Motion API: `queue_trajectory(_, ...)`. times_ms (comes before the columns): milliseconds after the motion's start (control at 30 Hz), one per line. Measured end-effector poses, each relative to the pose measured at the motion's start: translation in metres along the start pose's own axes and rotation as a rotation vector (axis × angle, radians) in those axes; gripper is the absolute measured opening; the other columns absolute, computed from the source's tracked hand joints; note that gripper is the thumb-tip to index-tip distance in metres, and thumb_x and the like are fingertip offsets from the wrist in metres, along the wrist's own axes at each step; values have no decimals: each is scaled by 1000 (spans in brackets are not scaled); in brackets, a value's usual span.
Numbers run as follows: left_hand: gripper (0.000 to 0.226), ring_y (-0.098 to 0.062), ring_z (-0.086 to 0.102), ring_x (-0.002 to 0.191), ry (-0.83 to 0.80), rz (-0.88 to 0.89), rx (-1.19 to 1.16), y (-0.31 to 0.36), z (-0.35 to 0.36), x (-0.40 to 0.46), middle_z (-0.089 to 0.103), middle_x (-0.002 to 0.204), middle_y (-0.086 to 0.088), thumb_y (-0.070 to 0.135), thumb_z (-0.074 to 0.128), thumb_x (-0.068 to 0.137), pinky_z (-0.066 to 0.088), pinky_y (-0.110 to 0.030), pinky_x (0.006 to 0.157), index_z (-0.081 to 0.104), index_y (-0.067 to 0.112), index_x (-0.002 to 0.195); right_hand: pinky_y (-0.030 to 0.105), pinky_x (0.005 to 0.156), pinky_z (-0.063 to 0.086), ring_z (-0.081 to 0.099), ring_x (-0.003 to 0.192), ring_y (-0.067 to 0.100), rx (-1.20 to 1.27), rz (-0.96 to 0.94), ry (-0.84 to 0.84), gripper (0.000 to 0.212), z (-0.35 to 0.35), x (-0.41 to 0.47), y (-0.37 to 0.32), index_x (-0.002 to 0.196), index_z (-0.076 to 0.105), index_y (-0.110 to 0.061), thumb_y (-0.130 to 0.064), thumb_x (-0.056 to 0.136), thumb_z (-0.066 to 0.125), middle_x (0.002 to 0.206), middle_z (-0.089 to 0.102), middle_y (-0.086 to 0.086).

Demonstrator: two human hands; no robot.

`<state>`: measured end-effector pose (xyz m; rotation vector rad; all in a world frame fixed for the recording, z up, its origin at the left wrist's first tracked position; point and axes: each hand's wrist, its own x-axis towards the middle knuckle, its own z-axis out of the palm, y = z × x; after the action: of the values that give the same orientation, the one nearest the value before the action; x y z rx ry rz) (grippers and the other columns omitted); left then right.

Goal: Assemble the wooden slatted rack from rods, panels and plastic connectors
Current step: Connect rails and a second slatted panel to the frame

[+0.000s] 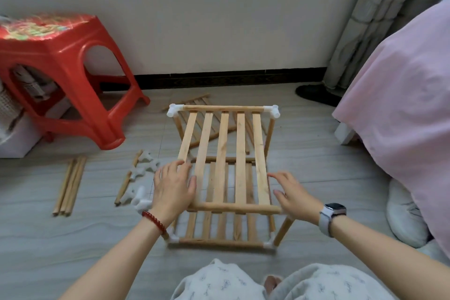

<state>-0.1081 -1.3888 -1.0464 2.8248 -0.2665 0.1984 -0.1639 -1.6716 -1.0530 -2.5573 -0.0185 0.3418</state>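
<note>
Left hand (173, 187) and right hand (293, 194), fingers relaxed, resting on the slatted panel (225, 153); loose connectors (140, 198) beside left hand.

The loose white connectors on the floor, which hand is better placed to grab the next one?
Left, probably. The white connectors lie just beside the left hand; the right hand is across the top panel, farther away.

Near-left rack corner (181, 204) behind left hand (174, 189).
</note>
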Motion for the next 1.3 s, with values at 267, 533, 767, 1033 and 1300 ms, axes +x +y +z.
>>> queue_trajectory(267, 39, -18, 34, 129, 27, 216, -46, 65, -7, 76, 44, 136, 0, 27, 46, 94, 25, -35, 109, 48, 20, 132, 19, 77, 41, 53, 90, 7, 24, -125, 121, 23, -35, 58, -13, 106, 61, -18, -19, 98, 39, 105, 60, -3)
queue_trajectory(533, 70, -22, 6, 143, -102, 290, 30, 125, 51, 183, 11, 156, 1, 61, 38, 88, 6, -51, 114, 10, 37, 147, 33, 63, 43, 54, 69, 18, 370, -8, 724, 10, -80, 150, 63, 92, 49, -23, -14, 95, 45, 76, 58, -1)
queue_trajectory(767, 76, -17, 10, 135, -106, 371, 108, 128, 109, 227, 26, 140, 9, 48, 44, 74, -13, -55, 110, 14, 41, 143, 26, 75, 36, 51, 90, 21, 376, 352, 424, 26, -34, 236, 169, 118, 53, -10, -13, 95, 40, 107, 57, 7)
queue_trajectory(1033, 77, -16, 22, 132, -68, 205, 87, 62, 88, 241, 37, 133, 6, 39, 44, 64, -11, -50, 112, 32, 33, 140, 29, 88, 40, 51, 115, 29, 282, 358, 155, 35, 24, 297, 170, 128, 50, -6, -12, 96, 37, 129, 54, 14)
queue_trajectory(1300, 65, -17, 21, 134, -19, 150, 107, 61, 95, 247, 36, 132, 7, 42, 40, 73, -8, -51, 114, 31, 33, 137, 45, 95, 36, 31, 130, 34, -70, 255, 37, 45, 56, 364, 154, 141, 28, -10, -22, 99, 35, 148, 26, 13)
